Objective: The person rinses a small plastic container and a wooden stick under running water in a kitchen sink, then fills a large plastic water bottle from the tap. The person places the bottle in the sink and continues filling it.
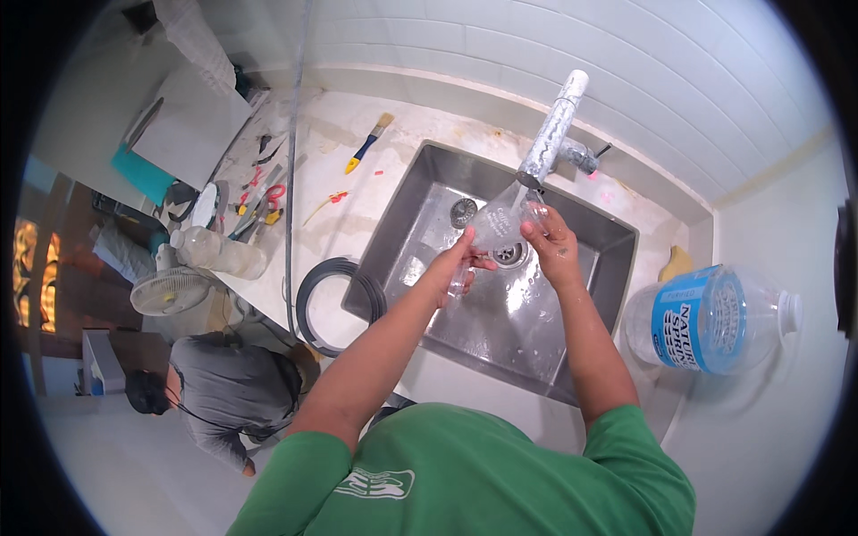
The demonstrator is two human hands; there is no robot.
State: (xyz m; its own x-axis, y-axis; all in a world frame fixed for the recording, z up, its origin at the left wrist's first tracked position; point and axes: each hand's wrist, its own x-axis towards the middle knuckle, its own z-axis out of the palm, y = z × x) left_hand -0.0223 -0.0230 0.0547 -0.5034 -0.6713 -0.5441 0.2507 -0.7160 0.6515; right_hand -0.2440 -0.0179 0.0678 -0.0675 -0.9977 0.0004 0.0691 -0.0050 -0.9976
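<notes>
Both my hands are raised over a grey steel sink (483,339). My left hand (451,268) grips one end of a clear plastic item with white printing (496,223), perhaps a bag or bottle; its full shape is hard to make out. My right hand (554,246) holds the other end, fingers curled round clear plastic. The item is directly beneath the tip of a mottled white-and-silver spout (556,116) on a metal tap (576,156). A drain (509,255) and a round strainer (463,212) show below and beside it.
Right: big water jug (679,317), yellow object (675,263). Left: coiled hose (313,295), paintbrush (368,143), scattered tools (264,205), clear bottle (219,250), fan (170,290), upright grey pipe (295,125). A co-worker in grey (228,389) bends low at lower left.
</notes>
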